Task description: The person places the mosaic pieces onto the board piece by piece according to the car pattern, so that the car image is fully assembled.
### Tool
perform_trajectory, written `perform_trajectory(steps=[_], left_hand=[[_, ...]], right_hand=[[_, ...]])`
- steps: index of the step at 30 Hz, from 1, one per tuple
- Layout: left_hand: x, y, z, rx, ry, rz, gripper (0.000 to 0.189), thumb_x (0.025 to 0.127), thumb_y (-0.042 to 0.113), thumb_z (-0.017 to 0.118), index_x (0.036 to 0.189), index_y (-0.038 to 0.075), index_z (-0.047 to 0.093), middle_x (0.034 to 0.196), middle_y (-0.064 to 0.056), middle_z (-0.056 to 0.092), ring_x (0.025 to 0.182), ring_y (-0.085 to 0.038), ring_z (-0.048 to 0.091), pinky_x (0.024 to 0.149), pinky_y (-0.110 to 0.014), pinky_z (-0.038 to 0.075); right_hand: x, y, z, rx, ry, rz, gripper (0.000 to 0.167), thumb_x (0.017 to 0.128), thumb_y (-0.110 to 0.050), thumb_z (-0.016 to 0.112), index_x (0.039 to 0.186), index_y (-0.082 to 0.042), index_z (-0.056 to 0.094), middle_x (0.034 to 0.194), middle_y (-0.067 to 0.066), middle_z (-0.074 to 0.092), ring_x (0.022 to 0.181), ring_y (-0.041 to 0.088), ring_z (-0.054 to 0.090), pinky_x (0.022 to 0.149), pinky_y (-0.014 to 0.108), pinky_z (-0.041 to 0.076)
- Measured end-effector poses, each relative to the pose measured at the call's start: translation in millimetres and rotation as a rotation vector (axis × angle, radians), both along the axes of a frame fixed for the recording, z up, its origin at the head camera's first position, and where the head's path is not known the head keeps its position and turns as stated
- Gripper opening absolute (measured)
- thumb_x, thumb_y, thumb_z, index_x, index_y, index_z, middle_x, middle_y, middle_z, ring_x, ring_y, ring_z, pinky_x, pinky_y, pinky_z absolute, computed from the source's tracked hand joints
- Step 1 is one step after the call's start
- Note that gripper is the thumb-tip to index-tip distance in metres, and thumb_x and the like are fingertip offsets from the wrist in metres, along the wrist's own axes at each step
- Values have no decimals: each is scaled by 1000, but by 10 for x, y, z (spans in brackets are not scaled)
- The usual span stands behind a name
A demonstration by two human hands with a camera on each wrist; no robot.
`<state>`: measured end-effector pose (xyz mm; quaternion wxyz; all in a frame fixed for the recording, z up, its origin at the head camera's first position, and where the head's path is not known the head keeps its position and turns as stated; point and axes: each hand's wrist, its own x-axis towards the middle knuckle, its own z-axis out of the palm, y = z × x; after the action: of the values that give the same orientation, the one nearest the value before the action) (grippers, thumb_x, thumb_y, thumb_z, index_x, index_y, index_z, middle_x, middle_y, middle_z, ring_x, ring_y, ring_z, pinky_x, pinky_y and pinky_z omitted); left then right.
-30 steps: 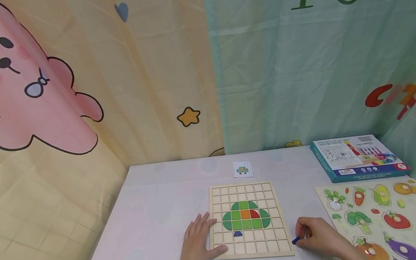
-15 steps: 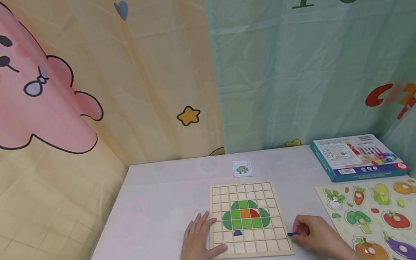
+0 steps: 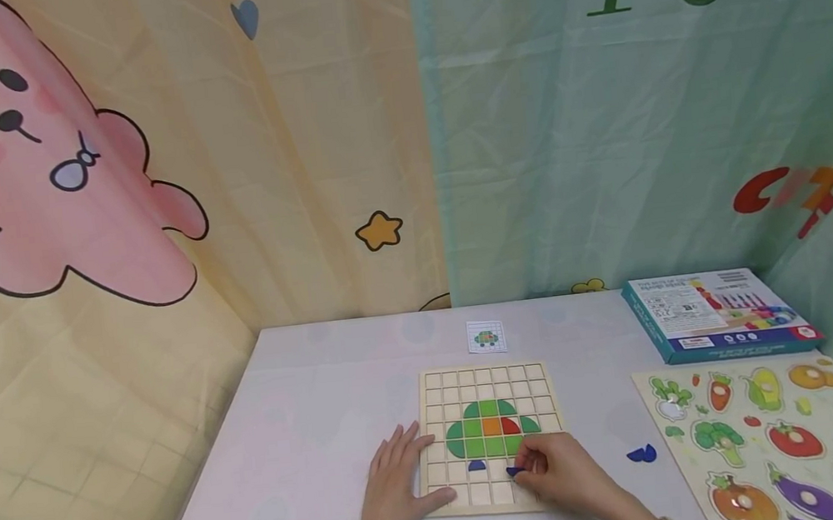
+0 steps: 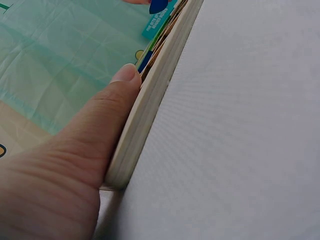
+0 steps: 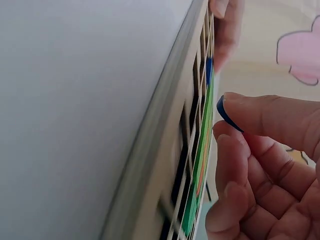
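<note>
A wooden grid board (image 3: 447, 395) lies on the table, its cells partly filled with green, orange and red tiles in a car-like shape. One blue half-round tile (image 3: 476, 465) sits below the green rows. Along the board's left side rests my left hand (image 3: 394, 492), fingers spread, the thumb (image 4: 107, 107) lying over the rim in the left wrist view. My right hand (image 3: 568, 473) pinches another blue tile (image 5: 227, 115) with a curved edge between thumb and forefinger, above the board's lower right part. The board cells beneath this hand are hidden.
Blue tiles (image 3: 642, 454) lie on the table right of the board. A small pattern card (image 3: 486, 337) is behind it. Far right are a vegetable picture board (image 3: 755, 457) and a flat box (image 3: 719, 314). Curtains (image 3: 331, 151) hang behind the table.
My right hand has moved left from beside the board to above it, carrying the blue tile. Blue tiles on the table came into sight behind it. The left hand stays put.
</note>
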<state>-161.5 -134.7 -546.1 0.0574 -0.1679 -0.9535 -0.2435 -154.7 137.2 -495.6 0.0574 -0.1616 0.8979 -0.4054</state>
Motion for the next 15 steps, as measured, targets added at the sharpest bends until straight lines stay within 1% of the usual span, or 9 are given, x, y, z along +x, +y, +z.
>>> perform_trajectory(steps=[7, 11, 15], left_hand=[[-5, -4, -12, -5, 4, -7, 81, 72, 76, 55, 134, 24, 48, 150, -3, 34, 140, -28, 20, 112, -45, 12], [-6, -6, -13, -3, 16, -10, 81, 73, 76, 56, 134, 24, 49, 150, -2, 34, 140, -27, 21, 112, -43, 11], [-5, -8, -8, 4, 15, -11, 80, 73, 75, 56, 134, 24, 49, 150, -3, 34, 140, -27, 21, 112, -43, 11]], right_hand=[[-46, -280, -28, 6, 48, 52, 16, 75, -16, 79, 73, -21, 64, 62, -15, 51, 52, 3, 44, 43, 19, 37], [-87, -359, -48, 3, 35, 64, 14, 76, -16, 78, 74, -21, 65, 63, -16, 52, 51, 3, 44, 43, 19, 36], [-125, -393, -52, 10, 16, 69, 12, 78, -17, 77, 74, -21, 66, 64, -16, 54, 53, 3, 46, 45, 20, 38]])
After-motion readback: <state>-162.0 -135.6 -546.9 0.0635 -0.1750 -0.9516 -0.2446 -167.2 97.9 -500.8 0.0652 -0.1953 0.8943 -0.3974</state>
